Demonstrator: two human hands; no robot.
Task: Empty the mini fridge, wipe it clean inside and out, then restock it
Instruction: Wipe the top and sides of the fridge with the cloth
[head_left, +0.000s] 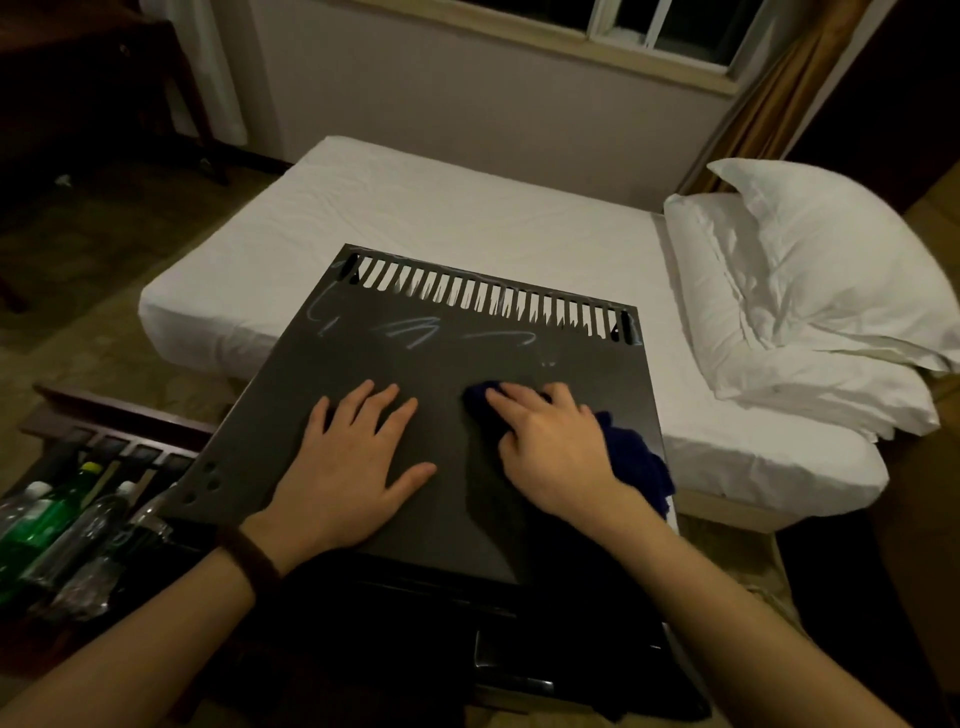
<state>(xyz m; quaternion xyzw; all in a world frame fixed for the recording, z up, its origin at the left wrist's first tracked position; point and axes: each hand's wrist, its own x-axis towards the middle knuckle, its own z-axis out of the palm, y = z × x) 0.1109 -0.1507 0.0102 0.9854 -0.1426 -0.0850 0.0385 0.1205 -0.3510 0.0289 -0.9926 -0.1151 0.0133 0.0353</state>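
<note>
The black mini fridge (363, 353) stands below me, its flat top facing up with a row of vent slots along the far edge and pale smears near them. My left hand (353, 462) rests flat on the top, fingers spread. My right hand (545, 447) presses a dark blue cloth (634, 467) onto the top at the right, fingers straight over it. The cloth bunches out past my wrist toward the right edge.
Several bottles (57, 525), one green, lie on a dark wooden rack at the lower left. A white bed (415, 218) sits right behind the fridge, with pillows (810, 291) at the right. A window and curtain are at the back.
</note>
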